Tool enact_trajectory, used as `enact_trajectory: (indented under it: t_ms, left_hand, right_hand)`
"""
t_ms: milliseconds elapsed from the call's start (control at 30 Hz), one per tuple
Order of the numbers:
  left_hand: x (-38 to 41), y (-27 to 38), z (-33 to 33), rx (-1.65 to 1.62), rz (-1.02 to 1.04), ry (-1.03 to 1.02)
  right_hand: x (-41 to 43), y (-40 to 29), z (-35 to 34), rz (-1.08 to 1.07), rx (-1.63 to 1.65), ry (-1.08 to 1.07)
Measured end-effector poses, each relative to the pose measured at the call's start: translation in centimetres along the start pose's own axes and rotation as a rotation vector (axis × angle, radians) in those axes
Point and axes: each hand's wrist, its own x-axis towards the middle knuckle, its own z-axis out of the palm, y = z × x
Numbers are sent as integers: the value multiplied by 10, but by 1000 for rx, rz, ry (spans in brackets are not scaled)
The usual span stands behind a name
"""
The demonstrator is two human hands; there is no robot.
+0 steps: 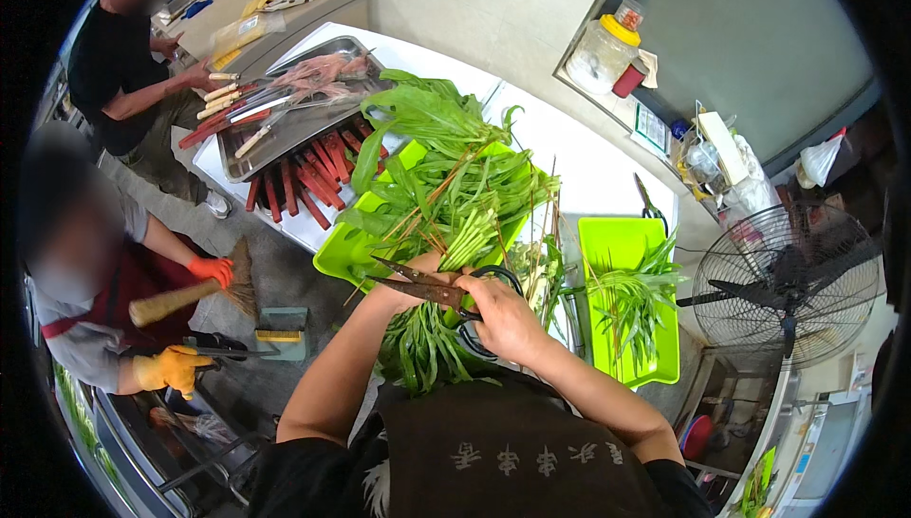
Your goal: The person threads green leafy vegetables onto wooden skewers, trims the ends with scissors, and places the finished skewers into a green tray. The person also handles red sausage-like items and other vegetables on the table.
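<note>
My left hand [425, 262] grips a bunch of long-leaved greens [470, 242], its cut pale stems pointing away from me and its leaves hanging toward my dark apron. My right hand [504, 315] holds black-handled scissors [440, 294] with rusty blades. The blades are parted and cross over my left hand, just below the stem ends. Beyond my hands, a lime-green bin [329, 260] is heaped with leafy greens [434, 109] and thin brown sticks [447, 183]. To the right, a second lime-green bin [618, 235] holds a smaller pile of greens [635, 294] and sticks.
A metal tray [235, 171] with wooden-handled skewers stands over red strips [313, 180] at the table's left. Another pair of scissors [646, 201] lies behind the right bin. A caged fan [786, 287] is at right. Two people stand left, one gloved with a broom [178, 301] and dustpan [290, 344].
</note>
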Motion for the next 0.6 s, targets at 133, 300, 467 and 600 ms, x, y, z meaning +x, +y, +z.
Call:
enact_trajectory:
  t_ms: [133,300,467,600]
  left_hand:
    - [-10,5,1,214,-132,118]
    - [-15,-1,-4,44,-138,165]
    - [-14,2,-2,40,-129,164]
    - [-15,10,3,43,-125,84]
  right_hand:
    - [-5,-2,-9,163,60,98]
    - [-31,-1,-42,624,92,-61]
    - [-50,17,-47,703,244,-300]
    - [-42,30,-36,641,360,-294]
